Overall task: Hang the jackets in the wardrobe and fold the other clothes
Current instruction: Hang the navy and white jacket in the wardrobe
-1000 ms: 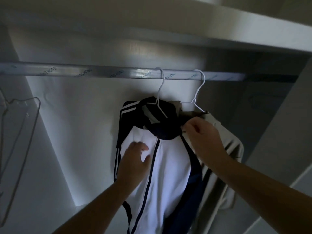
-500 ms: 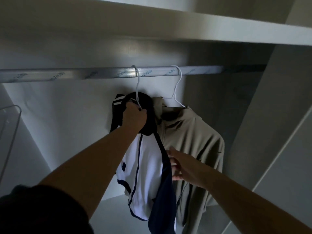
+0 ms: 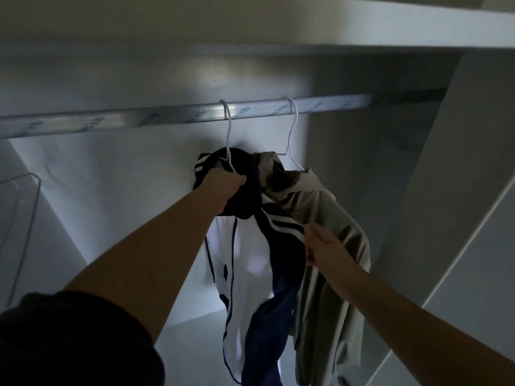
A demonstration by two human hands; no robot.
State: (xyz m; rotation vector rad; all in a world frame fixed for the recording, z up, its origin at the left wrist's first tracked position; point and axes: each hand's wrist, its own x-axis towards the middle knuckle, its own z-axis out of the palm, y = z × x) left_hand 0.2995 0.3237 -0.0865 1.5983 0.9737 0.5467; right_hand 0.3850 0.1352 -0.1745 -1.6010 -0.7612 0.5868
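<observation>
A white and navy track jacket (image 3: 248,263) hangs on a white wire hanger (image 3: 229,135) from the metal rail (image 3: 156,119) inside the wardrobe. My left hand (image 3: 223,188) grips its dark collar right under the hanger hook. My right hand (image 3: 324,243) pinches the striped navy sleeve at the jacket's right edge. Right beside it a beige jacket (image 3: 320,207) hangs on a second white hanger (image 3: 292,129), partly behind my right hand.
A shelf (image 3: 278,26) runs above the rail. An empty wire hanger (image 3: 25,224) hangs at the far left. The wardrobe's right side panel (image 3: 446,190) stands close to the beige jacket, and the wardrobe floor (image 3: 195,330) lies below.
My left hand went up from the jacket's white front to the collar. My right hand dropped from the collar to the sleeve. The view shifted so the jackets sit further right.
</observation>
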